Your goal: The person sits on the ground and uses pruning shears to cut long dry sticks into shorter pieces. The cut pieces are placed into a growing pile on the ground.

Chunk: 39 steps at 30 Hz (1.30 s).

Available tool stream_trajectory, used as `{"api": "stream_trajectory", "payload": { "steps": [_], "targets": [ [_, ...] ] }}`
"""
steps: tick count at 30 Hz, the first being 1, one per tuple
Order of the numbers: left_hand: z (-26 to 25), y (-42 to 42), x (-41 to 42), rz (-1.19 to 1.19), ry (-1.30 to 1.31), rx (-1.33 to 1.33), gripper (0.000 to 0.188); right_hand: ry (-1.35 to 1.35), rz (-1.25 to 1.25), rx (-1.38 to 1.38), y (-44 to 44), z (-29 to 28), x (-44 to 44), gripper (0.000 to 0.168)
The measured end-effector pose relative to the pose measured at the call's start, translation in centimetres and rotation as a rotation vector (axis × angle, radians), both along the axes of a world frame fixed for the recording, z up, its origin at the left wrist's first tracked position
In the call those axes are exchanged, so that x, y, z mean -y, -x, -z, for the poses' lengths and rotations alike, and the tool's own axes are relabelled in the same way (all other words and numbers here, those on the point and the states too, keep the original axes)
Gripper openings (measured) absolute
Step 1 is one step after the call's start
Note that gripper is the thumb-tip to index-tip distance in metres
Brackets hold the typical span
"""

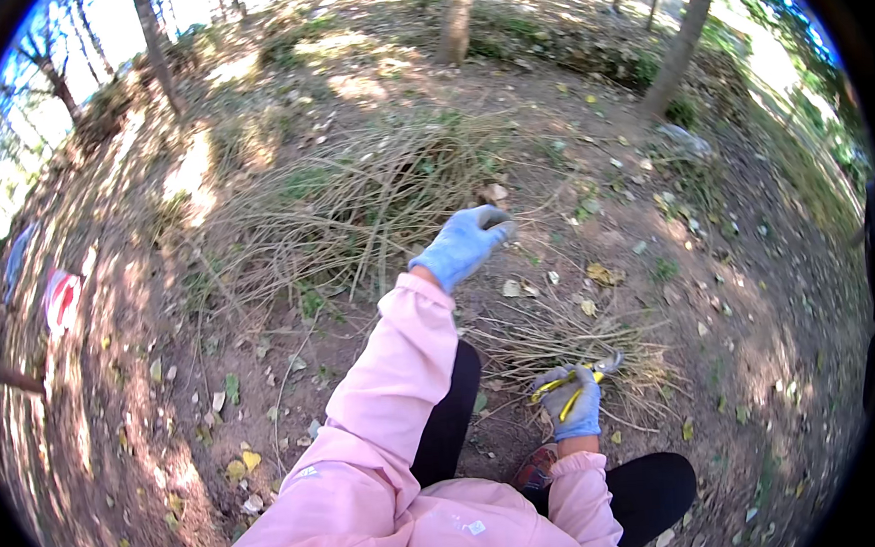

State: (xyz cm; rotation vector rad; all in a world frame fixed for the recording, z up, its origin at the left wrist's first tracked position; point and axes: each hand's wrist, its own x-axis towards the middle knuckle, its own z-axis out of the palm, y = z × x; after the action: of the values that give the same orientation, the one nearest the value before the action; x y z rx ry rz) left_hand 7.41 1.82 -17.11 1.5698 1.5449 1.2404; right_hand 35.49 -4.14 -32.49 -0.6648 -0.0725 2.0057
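Note:
My left hand (466, 243), in a blue and grey work glove, reaches forward over bare soil at the right end of a large heap of dry stems (328, 205). Its fingers are curled, and whether they pinch a thin stem cannot be told. Lower right, my right hand (570, 401), gloved alike, grips yellow-handled pruning shears (605, 368) with the metal blades pointing right. Those blades are over a smaller pile of cut stems (547, 342), which lies in front of my knees.
Tree trunks (458, 16) rise beyond the heap, one leaning (682, 40) at the upper right. A pale stone-like lump (685, 140) lies by that trunk. At the far left are a red and white item (62, 300) and a branch (4, 371). Fallen leaves dot the soil.

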Motion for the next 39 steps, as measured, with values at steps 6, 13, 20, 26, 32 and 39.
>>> {"api": "stream_trajectory", "payload": {
  "steps": [6, 13, 20, 26, 32, 39],
  "targets": [
    [24.1, 8.7, 20.7, 0.003, 0.441, 0.576, 0.037, 0.085, -0.167, -0.005, 3.4, 0.6, 2.5, 0.015],
    [27.8, 13.5, 32.9, 0.115, 1.330, 0.387, 0.039, 0.147, -0.162, 0.203, 3.8, 1.9, 4.3, 0.020],
    [27.3, 35.4, 29.1, -1.219, -0.007, 0.553, 0.037, 0.087, -0.151, 0.357, 3.8, 2.3, 3.6, 0.021],
    [33.9, 44.9, 29.1, -1.530, 0.456, 0.340, 0.056, 0.151, -0.133, 0.410, 5.1, 3.2, 2.9, 0.024],
    [35.6, 43.0, 26.0, -1.474, 0.342, 0.328, 0.050, 0.226, -0.103, 0.454, 4.0, 3.7, 3.3, 0.027],
    [31.5, 31.8, 26.4, -1.583, -0.206, 0.392, 0.018, 0.148, -0.162, 0.361, 3.5, 3.4, 3.0, 0.027]
  ]
}}
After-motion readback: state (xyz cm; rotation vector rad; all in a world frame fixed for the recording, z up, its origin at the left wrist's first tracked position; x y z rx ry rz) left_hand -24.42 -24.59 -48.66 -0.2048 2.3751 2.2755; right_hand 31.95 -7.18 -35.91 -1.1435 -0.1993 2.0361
